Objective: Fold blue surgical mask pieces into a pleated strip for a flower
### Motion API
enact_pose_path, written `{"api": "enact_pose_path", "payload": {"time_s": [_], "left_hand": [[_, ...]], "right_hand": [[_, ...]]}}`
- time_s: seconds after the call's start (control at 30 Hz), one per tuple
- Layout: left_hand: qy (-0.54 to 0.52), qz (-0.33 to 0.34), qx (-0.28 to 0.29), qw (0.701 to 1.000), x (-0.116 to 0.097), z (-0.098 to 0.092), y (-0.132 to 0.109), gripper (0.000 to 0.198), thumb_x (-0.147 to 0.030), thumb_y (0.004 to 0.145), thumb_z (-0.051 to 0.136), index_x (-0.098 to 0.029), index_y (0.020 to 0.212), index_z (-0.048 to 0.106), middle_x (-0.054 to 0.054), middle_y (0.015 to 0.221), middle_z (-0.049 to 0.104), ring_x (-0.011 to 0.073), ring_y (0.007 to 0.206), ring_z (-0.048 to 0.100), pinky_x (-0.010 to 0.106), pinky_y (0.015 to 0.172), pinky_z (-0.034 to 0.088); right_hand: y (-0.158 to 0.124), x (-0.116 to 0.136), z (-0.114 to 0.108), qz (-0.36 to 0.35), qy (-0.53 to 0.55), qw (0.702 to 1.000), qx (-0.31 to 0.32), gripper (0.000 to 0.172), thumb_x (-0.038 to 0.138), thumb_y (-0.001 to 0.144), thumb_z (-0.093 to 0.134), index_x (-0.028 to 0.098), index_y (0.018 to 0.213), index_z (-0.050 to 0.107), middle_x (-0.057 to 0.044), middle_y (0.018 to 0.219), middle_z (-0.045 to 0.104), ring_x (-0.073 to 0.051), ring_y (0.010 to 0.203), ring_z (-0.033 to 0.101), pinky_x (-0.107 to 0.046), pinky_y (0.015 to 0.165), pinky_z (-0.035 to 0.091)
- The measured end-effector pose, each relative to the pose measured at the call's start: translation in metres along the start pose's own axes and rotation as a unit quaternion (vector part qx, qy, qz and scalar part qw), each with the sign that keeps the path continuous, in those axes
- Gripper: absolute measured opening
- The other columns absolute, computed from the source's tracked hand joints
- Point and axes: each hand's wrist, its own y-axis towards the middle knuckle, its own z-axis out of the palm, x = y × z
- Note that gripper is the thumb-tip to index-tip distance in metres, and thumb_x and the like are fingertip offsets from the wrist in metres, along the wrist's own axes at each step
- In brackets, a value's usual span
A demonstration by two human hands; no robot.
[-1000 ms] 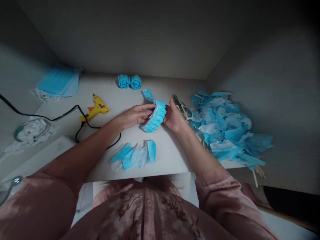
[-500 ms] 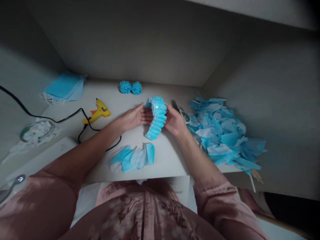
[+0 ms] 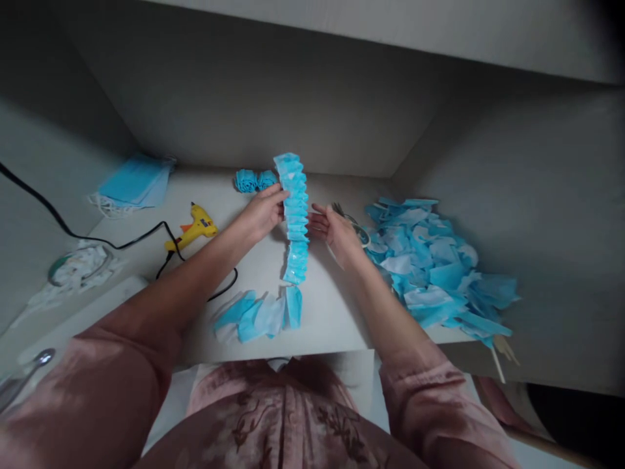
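Work surface: I see a pale desktop [image 3: 332,312], its front edge toward me.
Back wall: plain grey panel [image 3: 244,98], rising from the desktop's far edge.
Right wall: grey side panel [image 3: 537,195], meeting the back panel in a corner.
Left wall: grey side panel [image 3: 34,111], in shadow.
Overhead: lighter ledge [image 3: 439,32] across the top.
Light: dim, brightest on the desktop.

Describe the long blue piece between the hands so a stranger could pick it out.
On the white desk, look midway between the person's left hand and right hand. The pleated blue strip stretches there in one long column, gripped near its top by the left hand. Unlike the flat scrap heap to the right and the two rolled rosettes behind, it is accordion-folded.
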Motion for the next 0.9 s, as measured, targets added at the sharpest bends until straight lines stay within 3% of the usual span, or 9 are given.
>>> {"api": "enact_pose_path", "payload": {"time_s": [0.07, 0.2, 0.37, 0.5, 0.57, 0.67, 0.77, 0.9], "left_hand": [[0.032, -0.006, 0.015, 0.999, 0.007, -0.001, -0.005, 0.008, -0.017, 0.087, 0.062, -0.016, 0.095, 0.064, 0.000, 0.073, 0.068, 0.0112, 0.061, 0.060, 0.024, 0.063, 0.047], [0.076, 0.002, 0.040, 0.996, 0.019, -0.001, -0.013, 0.021, -0.025, 0.081, 0.071, -0.015, 0.099, 0.065, 0.000, 0.077, 0.068, 0.0110, 0.064, 0.060, 0.024, 0.063, 0.046], [0.133, -0.001, 0.077, 0.988, 0.019, -0.008, -0.016, 0.028, -0.037, 0.080, 0.073, -0.014, 0.096, 0.068, 0.001, 0.078, 0.069, 0.0126, 0.068, 0.061, 0.024, 0.066, 0.047], [0.140, -0.008, 0.055, 0.989, 0.006, -0.019, -0.011, 0.040, -0.053, 0.085, 0.067, -0.017, 0.100, 0.069, 0.005, 0.085, 0.072, 0.0168, 0.078, 0.067, 0.027, 0.073, 0.051], [0.155, 0.041, 0.039, 0.986, 0.000, -0.020, -0.008, 0.035, -0.050, 0.085, 0.068, -0.018, 0.099, 0.070, 0.004, 0.087, 0.072, 0.0150, 0.079, 0.067, 0.026, 0.074, 0.049], [0.186, 0.092, 0.015, 0.978, -0.005, -0.015, -0.003, 0.022, -0.037, 0.081, 0.073, -0.016, 0.079, 0.067, 0.001, 0.074, 0.066, 0.0124, 0.071, 0.061, 0.025, 0.072, 0.047], [0.194, 0.102, -0.014, 0.976, -0.005, -0.010, -0.001, 0.021, -0.032, 0.078, 0.075, -0.016, 0.069, 0.065, -0.001, 0.066, 0.062, 0.0118, 0.066, 0.057, 0.026, 0.071, 0.047], [0.206, 0.091, -0.003, 0.974, 0.001, -0.010, -0.002, 0.021, -0.034, 0.074, 0.078, -0.016, 0.068, 0.068, 0.000, 0.067, 0.064, 0.0130, 0.067, 0.058, 0.027, 0.071, 0.047]], "right_hand": [[0.005, 0.009, 0.002, -0.043, -0.008, 0.999, -0.012, 0.039, 0.055, 0.087, 0.069, 0.021, 0.108, 0.071, -0.006, 0.103, 0.078, -0.017, 0.094, 0.072, -0.032, 0.086, 0.058], [0.018, 0.028, 0.014, -0.096, -0.055, 0.994, 0.024, 0.041, 0.057, 0.083, 0.072, 0.026, 0.109, 0.072, -0.004, 0.109, 0.077, -0.017, 0.100, 0.070, -0.031, 0.087, 0.056], [0.029, 0.033, 0.027, -0.148, -0.099, 0.984, 0.011, 0.030, 0.052, 0.076, 0.078, 0.024, 0.086, 0.073, 0.003, 0.078, 0.068, -0.012, 0.072, 0.058, -0.026, 0.069, 0.047], [0.029, 0.025, 0.032, -0.168, -0.069, 0.983, -0.008, 0.026, 0.046, 0.073, 0.080, 0.022, 0.075, 0.070, 0.006, 0.066, 0.059, -0.009, 0.062, 0.048, -0.024, 0.061, 0.042], [0.027, 0.022, 0.034, -0.173, -0.067, 0.983, -0.004, 0.025, 0.045, 0.073, 0.080, 0.022, 0.074, 0.070, 0.006, 0.067, 0.061, -0.009, 0.063, 0.049, -0.024, 0.063, 0.043], [0.025, 0.018, 0.037, -0.172, -0.076, 0.982, -0.001, 0.027, 0.046, 0.072, 0.081, 0.023, 0.074, 0.070, 0.005, 0.069, 0.063, -0.011, 0.067, 0.053, -0.026, 0.069, 0.047], [0.022, 0.014, 0.034, -0.161, -0.074, 0.984, -0.004, 0.034, 0.057, 0.077, 0.076, 0.023, 0.078, 0.071, 0.002, 0.074, 0.067, -0.013, 0.073, 0.058, -0.028, 0.072, 0.050], [0.019, 0.011, 0.027, -0.145, -0.086, 0.986, -0.015, 0.043, 0.065, 0.079, 0.069, 0.026, 0.097, 0.074, -0.001, 0.093, 0.074, -0.017, 0.089, 0.064, -0.031, 0.079, 0.053]]}}
